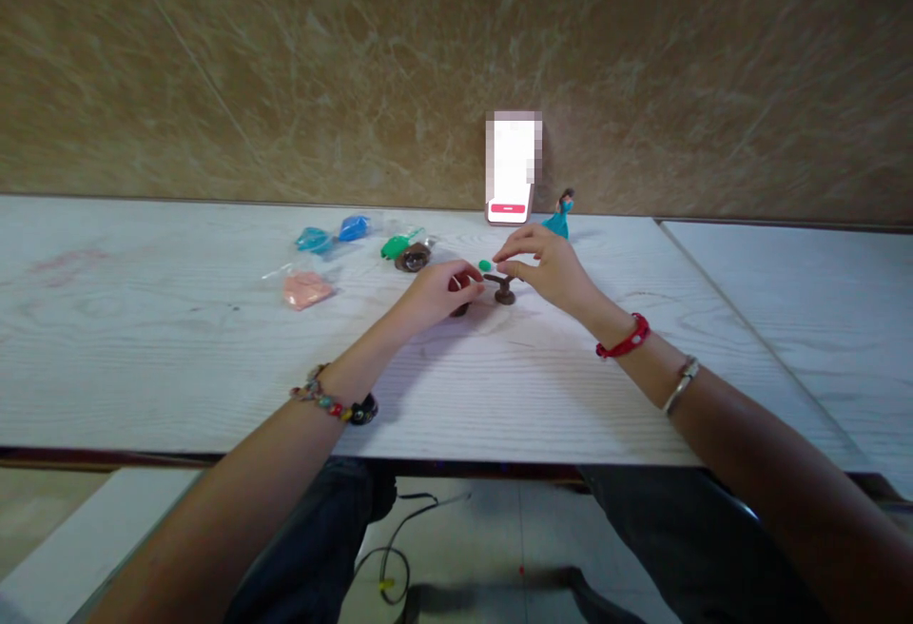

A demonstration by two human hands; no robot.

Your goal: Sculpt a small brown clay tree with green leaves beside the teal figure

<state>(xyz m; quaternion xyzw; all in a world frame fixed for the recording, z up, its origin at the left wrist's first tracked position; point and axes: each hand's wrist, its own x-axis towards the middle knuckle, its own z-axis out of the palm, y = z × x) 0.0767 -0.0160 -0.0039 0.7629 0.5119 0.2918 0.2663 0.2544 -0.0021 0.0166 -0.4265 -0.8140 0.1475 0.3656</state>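
Observation:
My left hand (pixel 446 289) curls its fingers around a dark brown clay piece (pixel 460 309), which is mostly hidden beneath the hand. Beside its fingertips stands a small brown clay shape (pixel 505 293) with a round base, a short stem and thin arms spreading at the top. Over this shape, my right hand (pixel 546 264) has thumb and index finger apart, with nothing visible between them. A small green clay ball (pixel 484 265) lies just left of the right fingertips.
Left of my hands lie bags of pink clay (pixel 306 289), light blue clay (pixel 314 241), blue clay (pixel 353 227), green clay (pixel 395 246) and brown clay (pixel 412 258). A phone (pixel 509 167) leans on the marbled wall, beside a figurine in a teal dress (pixel 558 222).

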